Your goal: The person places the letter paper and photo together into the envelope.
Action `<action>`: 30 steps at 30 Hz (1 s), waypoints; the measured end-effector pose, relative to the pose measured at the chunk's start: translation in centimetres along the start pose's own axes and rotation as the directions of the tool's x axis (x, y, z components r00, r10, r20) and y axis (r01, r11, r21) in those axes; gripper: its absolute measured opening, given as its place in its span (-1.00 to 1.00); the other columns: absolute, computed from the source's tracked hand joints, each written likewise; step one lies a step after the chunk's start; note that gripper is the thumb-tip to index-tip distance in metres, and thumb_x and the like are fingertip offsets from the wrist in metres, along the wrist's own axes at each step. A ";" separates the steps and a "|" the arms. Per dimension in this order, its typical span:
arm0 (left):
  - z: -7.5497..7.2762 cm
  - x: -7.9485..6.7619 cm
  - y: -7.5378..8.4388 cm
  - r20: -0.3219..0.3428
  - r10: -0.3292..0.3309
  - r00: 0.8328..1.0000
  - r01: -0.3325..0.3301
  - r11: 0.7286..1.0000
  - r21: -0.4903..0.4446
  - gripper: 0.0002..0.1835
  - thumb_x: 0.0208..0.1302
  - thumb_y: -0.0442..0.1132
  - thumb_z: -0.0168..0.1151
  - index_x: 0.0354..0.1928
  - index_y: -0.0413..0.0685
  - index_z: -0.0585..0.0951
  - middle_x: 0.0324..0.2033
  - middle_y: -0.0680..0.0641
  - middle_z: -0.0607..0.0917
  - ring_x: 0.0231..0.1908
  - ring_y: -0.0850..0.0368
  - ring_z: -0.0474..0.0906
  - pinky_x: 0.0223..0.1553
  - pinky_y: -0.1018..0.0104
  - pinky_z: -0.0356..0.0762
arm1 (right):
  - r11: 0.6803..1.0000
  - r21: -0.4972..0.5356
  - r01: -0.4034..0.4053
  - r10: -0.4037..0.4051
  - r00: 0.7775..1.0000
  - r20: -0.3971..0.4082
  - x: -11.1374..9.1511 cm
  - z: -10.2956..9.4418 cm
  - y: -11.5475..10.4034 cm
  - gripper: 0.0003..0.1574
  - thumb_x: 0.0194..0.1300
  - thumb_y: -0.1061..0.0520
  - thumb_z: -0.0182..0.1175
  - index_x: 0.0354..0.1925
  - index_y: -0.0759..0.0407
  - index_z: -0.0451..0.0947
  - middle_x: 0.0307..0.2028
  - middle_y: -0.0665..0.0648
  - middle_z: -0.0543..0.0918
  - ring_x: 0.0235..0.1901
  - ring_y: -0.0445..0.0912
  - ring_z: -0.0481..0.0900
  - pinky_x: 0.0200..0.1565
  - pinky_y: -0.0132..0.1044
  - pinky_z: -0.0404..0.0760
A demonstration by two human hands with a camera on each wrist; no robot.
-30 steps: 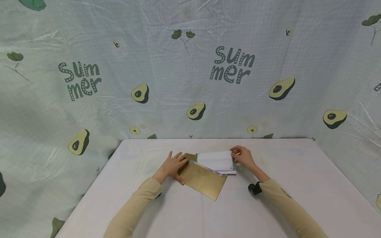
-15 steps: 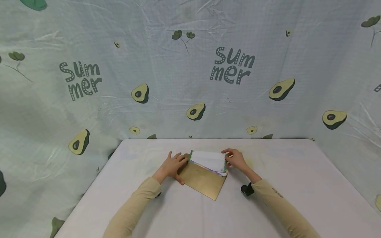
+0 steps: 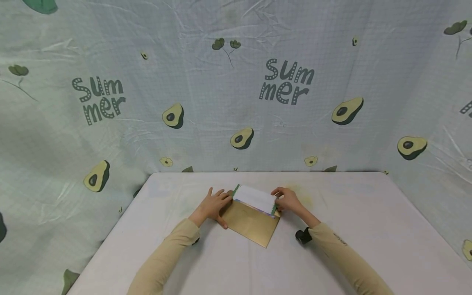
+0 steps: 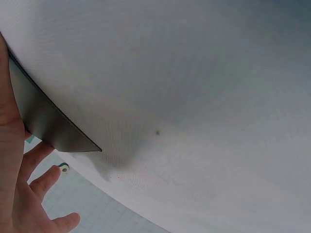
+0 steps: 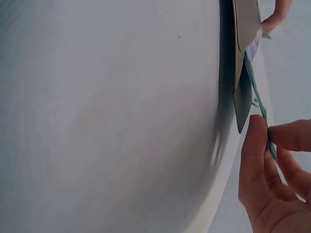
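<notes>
A gold envelope (image 3: 250, 224) lies at a slant on the table, its long upper side toward the back. In the head view my left hand (image 3: 214, 208) grips its left end, thumb at the lower edge and other fingers spread; the left wrist view shows the envelope's corner (image 4: 63, 131) beside that hand. A white card (image 3: 255, 198) with green ends and a colourful lower edge sits along the envelope's upper side. My right hand (image 3: 288, 199) pinches the card's right end. Seen from the right wrist, the card (image 5: 260, 94) is edge-on, its far part at the envelope's opening.
The white table (image 3: 324, 254) runs out on both sides of the hands. Behind it hangs a pale curtain (image 3: 206, 82) printed with avocados and lettering. A black wrist camera (image 3: 303, 236) sits under the right sleeve.
My right hand has moved left and a little toward me with the card, which has turned to line up with the envelope's slant. My left hand and the envelope have stayed in place.
</notes>
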State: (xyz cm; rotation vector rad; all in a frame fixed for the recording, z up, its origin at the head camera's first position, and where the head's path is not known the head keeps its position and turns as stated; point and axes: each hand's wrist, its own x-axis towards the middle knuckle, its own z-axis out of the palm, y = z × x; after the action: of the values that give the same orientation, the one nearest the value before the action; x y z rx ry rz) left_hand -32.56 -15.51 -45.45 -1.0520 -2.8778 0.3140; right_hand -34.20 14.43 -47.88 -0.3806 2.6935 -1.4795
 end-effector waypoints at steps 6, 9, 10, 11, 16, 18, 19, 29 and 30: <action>-0.4 0.1 0.0 0.004 -0.010 1.000 0.010 1.000 0.023 0.17 -0.45 0.46 0.26 0.27 -0.05 0.25 0.22 -0.09 0.33 0.27 -0.12 0.16 0.13 -0.30 0.09 | 0.997 -0.061 -0.038 0.041 0.998 0.051 -0.9 -0.3 -1.3 -0.68 -0.01 0.37 0.05 -0.21 0.27 0.52 -0.29 0.27 0.54 -0.57 -0.09 0.51 -0.56 -0.29 0.55; -0.5 0.1 0.0 0.001 -0.006 1.000 0.006 1.000 0.026 0.17 -0.45 0.46 0.26 0.26 -0.05 0.26 0.22 -0.09 0.34 0.27 -0.12 0.17 0.13 -0.31 0.09 | 0.996 -0.088 -0.032 0.039 0.995 0.087 -1.1 -0.3 -1.6 -0.73 0.04 0.36 0.04 -0.22 0.31 0.51 -0.35 0.23 0.56 -0.58 -0.15 0.46 -0.57 -0.31 0.53; -0.6 0.1 0.0 0.000 -0.004 1.000 0.004 1.000 0.022 0.16 -0.45 0.46 0.26 0.26 -0.06 0.26 0.21 -0.10 0.35 0.27 -0.13 0.17 0.13 -0.31 0.09 | 0.995 -0.097 -0.016 0.025 0.995 0.100 -1.2 -0.3 -1.8 -0.76 0.06 0.35 0.04 -0.24 0.33 0.51 -0.39 0.21 0.56 -0.59 -0.16 0.45 -0.57 -0.33 0.52; -0.6 0.1 0.0 -0.002 -0.002 1.000 0.002 1.000 0.021 0.16 -0.45 0.46 0.26 0.26 -0.06 0.27 0.21 -0.10 0.35 0.26 -0.13 0.17 0.13 -0.32 0.08 | 0.994 -0.110 -0.001 0.013 0.994 0.112 -1.2 -0.3 -1.9 -0.78 0.06 0.34 0.04 -0.26 0.33 0.51 -0.42 0.18 0.56 -0.60 -0.17 0.43 -0.58 -0.34 0.52; -0.4 0.1 0.1 0.005 -0.007 1.000 0.007 1.000 0.018 0.17 -0.46 0.46 0.27 0.26 -0.05 0.26 0.21 -0.09 0.35 0.27 -0.13 0.16 0.13 -0.31 0.07 | 0.981 -0.181 0.066 -0.032 0.983 0.182 -1.6 -0.5 -2.4 -0.81 0.05 0.34 0.04 -0.31 0.34 0.53 -0.47 0.14 0.55 -0.59 -0.19 0.40 -0.57 -0.38 0.45; -0.3 0.1 0.1 0.007 -0.008 1.000 0.008 1.000 0.016 0.17 -0.45 0.46 0.27 0.27 -0.04 0.25 0.21 -0.08 0.35 0.27 -0.13 0.16 0.14 -0.31 0.06 | 0.974 -0.201 0.105 -0.058 0.972 0.227 -1.7 -0.5 -2.3 -0.77 0.06 0.36 0.03 -0.27 0.33 0.54 -0.42 0.17 0.57 -0.56 -0.19 0.40 -0.57 -0.39 0.42; -0.3 0.1 0.1 0.008 -0.008 1.000 0.008 1.000 0.017 0.17 -0.45 0.46 0.26 0.27 -0.04 0.25 0.21 -0.09 0.35 0.27 -0.13 0.16 0.14 -0.31 0.06 | 0.970 -0.209 0.123 -0.069 0.966 0.250 -1.7 -0.5 -2.2 -0.74 0.07 0.37 0.02 -0.24 0.32 0.55 -0.39 0.20 0.58 -0.55 -0.18 0.41 -0.57 -0.39 0.41; 0.1 0.2 -0.1 0.005 -0.002 1.000 0.002 1.000 0.011 0.17 -0.46 0.47 0.26 0.26 -0.04 0.25 0.20 -0.10 0.36 0.27 -0.15 0.16 0.14 -0.32 0.06 | 0.923 -0.281 0.262 -0.164 0.930 0.328 -1.6 0.2 -2.7 -0.74 0.10 0.35 0.03 -0.20 0.30 0.50 -0.37 0.21 0.58 -0.52 -0.18 0.41 -0.55 -0.44 0.36; 0.1 0.2 -0.1 0.006 -0.003 1.000 0.003 1.000 0.009 0.17 -0.46 0.46 0.26 0.26 -0.04 0.25 0.21 -0.10 0.35 0.27 -0.15 0.16 0.14 -0.32 0.06 | 0.921 -0.282 0.267 -0.169 0.929 0.328 -1.5 0.4 -3.0 -0.75 0.11 0.33 0.03 -0.19 0.30 0.50 -0.37 0.21 0.58 -0.50 -0.16 0.42 -0.53 -0.42 0.37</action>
State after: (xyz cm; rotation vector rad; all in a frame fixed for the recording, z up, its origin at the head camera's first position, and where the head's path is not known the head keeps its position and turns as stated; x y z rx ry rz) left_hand -32.78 -15.47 -45.53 -1.0475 -2.8804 0.3306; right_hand -32.14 12.91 -45.70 -0.8755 2.7031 -0.9121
